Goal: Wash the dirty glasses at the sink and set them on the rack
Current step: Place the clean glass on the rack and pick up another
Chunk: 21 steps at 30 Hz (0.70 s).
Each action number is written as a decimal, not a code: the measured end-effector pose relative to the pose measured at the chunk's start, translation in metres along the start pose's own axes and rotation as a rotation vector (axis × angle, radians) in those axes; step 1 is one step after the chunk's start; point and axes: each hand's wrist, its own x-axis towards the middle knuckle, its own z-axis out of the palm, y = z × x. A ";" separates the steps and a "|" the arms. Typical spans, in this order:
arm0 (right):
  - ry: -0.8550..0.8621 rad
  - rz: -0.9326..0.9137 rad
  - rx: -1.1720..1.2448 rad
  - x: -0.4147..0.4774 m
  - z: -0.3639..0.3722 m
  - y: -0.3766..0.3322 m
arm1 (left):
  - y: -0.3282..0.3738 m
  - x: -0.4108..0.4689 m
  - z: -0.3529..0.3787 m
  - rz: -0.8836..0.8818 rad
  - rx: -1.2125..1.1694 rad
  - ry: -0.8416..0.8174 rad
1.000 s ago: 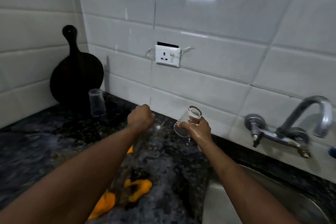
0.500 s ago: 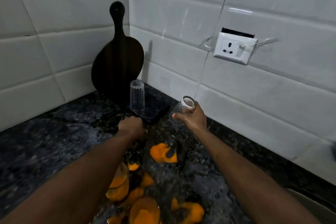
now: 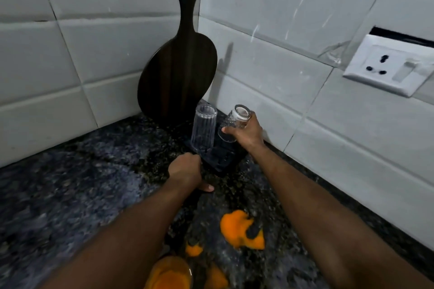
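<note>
The right hand (image 3: 246, 132), grasping the washed glass (image 3: 234, 122) upside down, has now reached the rack (image 3: 220, 157) beside the first glass (image 3: 203, 128), while the left hand (image 3: 185, 170) stays clenched, so placing comes next.

Glossy white tiles (image 3: 270, 19), dark grained wooden board (image 3: 176, 73), speckled polished stone surface (image 3: 70, 195), two clear ribbed glasses (image 3: 203, 128).

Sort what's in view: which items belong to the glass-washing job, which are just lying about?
Job: patterned clear glass tilted in the right hand; ribbed clear glass inverted on the dark drying rack.

Lying about: dark round wooden board; orange pieces; white wall socket.
</note>
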 end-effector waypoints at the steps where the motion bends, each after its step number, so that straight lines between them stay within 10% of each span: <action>1: -0.005 -0.006 -0.005 0.005 0.004 -0.002 | 0.000 0.001 0.000 -0.008 -0.002 -0.008; 21: -0.237 -0.085 -0.115 0.043 0.023 -0.008 | 0.009 0.010 -0.009 -0.008 -0.016 -0.079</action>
